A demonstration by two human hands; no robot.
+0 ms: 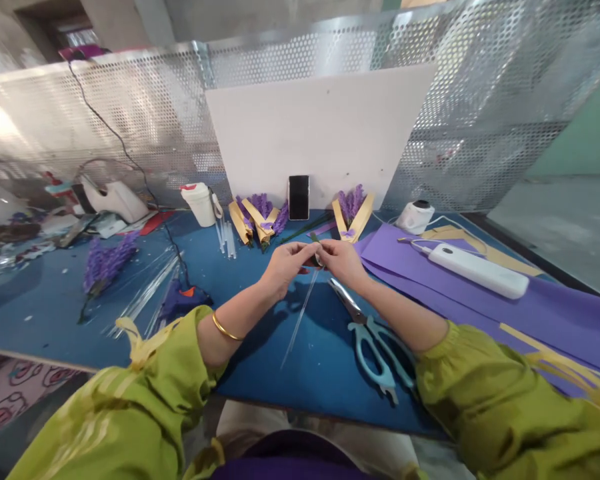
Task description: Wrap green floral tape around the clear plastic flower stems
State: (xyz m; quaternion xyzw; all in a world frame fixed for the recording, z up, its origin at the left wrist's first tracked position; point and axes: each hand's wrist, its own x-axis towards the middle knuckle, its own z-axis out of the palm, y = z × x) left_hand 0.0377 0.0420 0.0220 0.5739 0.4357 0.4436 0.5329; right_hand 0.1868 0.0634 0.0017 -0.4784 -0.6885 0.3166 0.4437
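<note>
My left hand [290,265] and my right hand [344,261] meet above the middle of the blue table, thumbs and fingertips pinched together. Between them is a small dark green strip [315,237], mostly hidden by the fingers, so its kind is unclear. Thin clear strands [300,319] lie below the hands on the tabletop. Just under my right forearm rest large scissors [373,343] with light blue handles, blades partly apart. Beyond the fingers are small purple flower bunches [353,203] wrapped in tan paper, and a dark phone [299,198] propped upright.
On the left lie a purple flower sprig [107,263], clear strips [153,287] and a blue glue gun [183,300] with its cord. A white cup [199,203] and glue sticks [226,239] stand farther back. Purple sheets [460,293] bear a white power strip [480,270].
</note>
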